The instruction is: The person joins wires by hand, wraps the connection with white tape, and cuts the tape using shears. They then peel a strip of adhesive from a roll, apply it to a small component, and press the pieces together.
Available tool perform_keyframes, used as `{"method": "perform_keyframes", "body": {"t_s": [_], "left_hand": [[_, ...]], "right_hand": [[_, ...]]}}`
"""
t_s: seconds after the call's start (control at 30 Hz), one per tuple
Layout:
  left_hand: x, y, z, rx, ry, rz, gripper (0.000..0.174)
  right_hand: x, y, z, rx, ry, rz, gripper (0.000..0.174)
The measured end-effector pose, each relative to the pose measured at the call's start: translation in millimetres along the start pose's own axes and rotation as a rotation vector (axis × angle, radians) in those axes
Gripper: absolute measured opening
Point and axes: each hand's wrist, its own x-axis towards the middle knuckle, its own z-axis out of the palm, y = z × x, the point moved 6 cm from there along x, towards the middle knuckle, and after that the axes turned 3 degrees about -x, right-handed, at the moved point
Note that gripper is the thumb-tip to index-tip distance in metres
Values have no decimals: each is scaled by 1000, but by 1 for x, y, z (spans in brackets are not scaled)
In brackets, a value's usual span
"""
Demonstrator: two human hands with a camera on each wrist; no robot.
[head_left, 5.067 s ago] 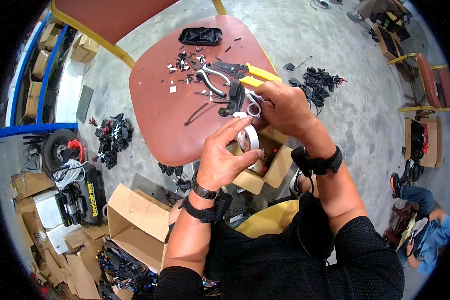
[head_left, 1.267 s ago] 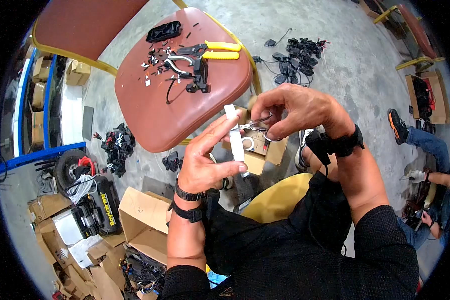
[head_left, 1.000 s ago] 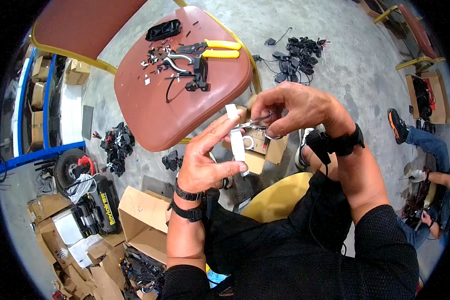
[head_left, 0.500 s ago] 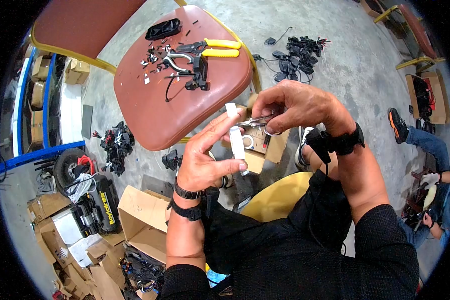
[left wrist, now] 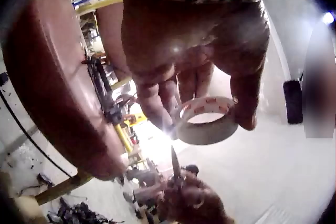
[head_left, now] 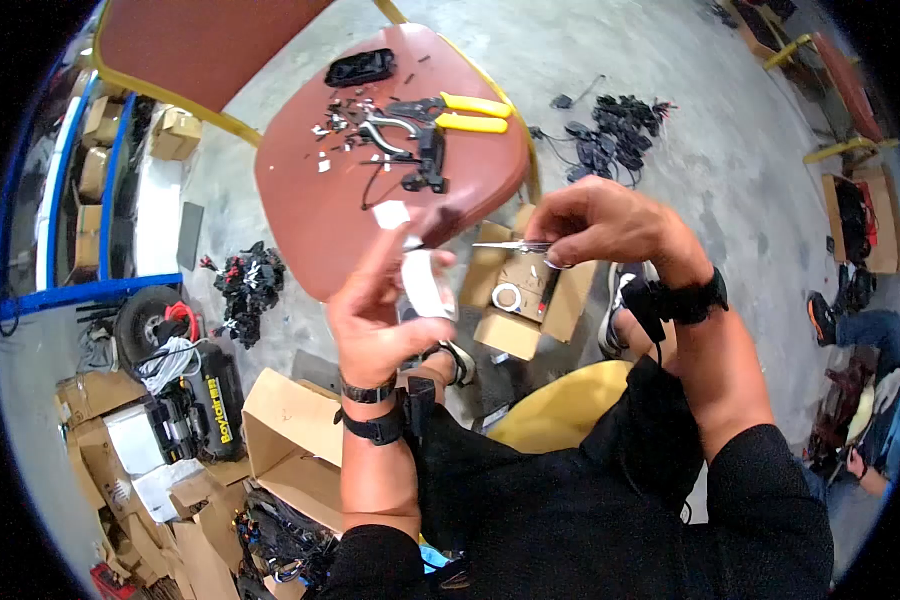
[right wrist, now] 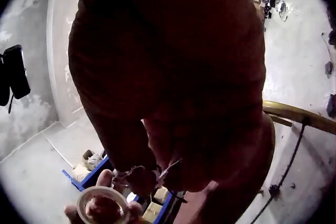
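Note:
My left hand (head_left: pixel 368 305) grips a roll of white tape (head_left: pixel 427 287) between thumb and fingers. In the left wrist view the tape roll (left wrist: pixel 207 124) spans from thumb to fingers, with print on its inner ring. A square white piece of tape (head_left: pixel 391 214) shows at my left fingertips, over the chair seat's edge. To the right, my right hand (head_left: pixel 610 228) holds small metal scissors (head_left: pixel 515 246), blades pointing left and apart from the tape. The right wrist view shows the back of my right hand (right wrist: pixel 168 77) dark, with the scissors (right wrist: pixel 170 169) partly hidden.
On the red chair seat (head_left: pixel 300 230) lie yellow-handled pliers (head_left: pixel 475 112), grey-handled pliers (head_left: pixel 390 135), a black bracket (head_left: pixel 430 160) and scraps. An open carton (head_left: pixel 515 335) holding another tape roll (head_left: pixel 506 297) stands below my hands. Black cable bundles (head_left: pixel 610 140) lie on the floor.
My left hand has pulled away leftwards with the roll. The scissors, earlier at the tape, are now apart from it. A square piece now shows separate from the roll. The head view has shifted.

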Motion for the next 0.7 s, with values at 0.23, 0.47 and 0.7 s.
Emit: {"method": "perform_keyframes", "body": {"t_s": [0.23, 0.47, 0.7], "left_hand": [[14, 22, -93, 382, 598, 100, 74], [41, -28, -135, 879, 529, -79, 74], [53, -13, -121, 772, 583, 81, 62]], "right_hand": [[23, 11, 5, 451, 74, 32, 30], [51, 15, 43, 738, 18, -3, 27], [60, 10, 53, 652, -52, 32, 31]]}}
